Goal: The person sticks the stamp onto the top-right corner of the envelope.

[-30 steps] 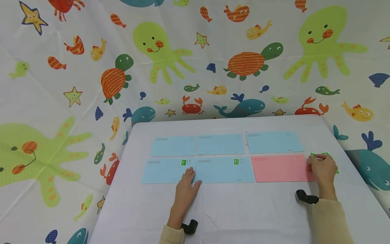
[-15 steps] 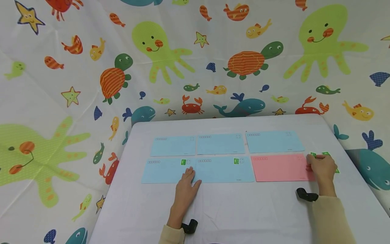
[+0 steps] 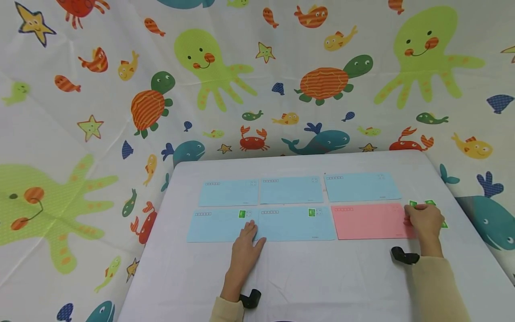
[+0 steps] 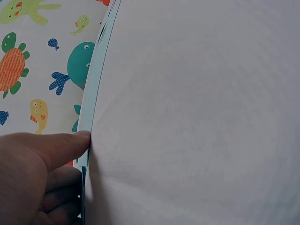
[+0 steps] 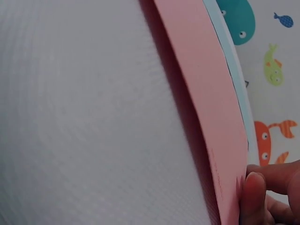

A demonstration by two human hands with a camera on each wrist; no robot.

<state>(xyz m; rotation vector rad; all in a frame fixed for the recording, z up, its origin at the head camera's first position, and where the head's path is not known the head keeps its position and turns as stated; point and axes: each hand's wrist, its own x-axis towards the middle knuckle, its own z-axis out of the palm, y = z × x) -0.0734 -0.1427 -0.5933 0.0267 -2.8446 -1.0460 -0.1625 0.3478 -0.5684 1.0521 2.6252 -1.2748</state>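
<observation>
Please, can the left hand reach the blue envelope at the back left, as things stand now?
Probably yes. The left hand is over the front-left envelope, which lies flat, and nothing stands up between the hand and the back-left envelope.

Looks like a staged recording corner: sea-animal-print cloth (image 3: 235,38) behind and beside a white-covered tabletop (image 3: 322,281), black cameras (image 3: 251,299) at both wrists. Home or studio, can't tell from here.

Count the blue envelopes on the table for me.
5: far-left envelope, far-middle envelope, far-right envelope, near-left envelope and near-middle envelope, just left of the pink envelope. Any lying underneath would be hidden.
</observation>
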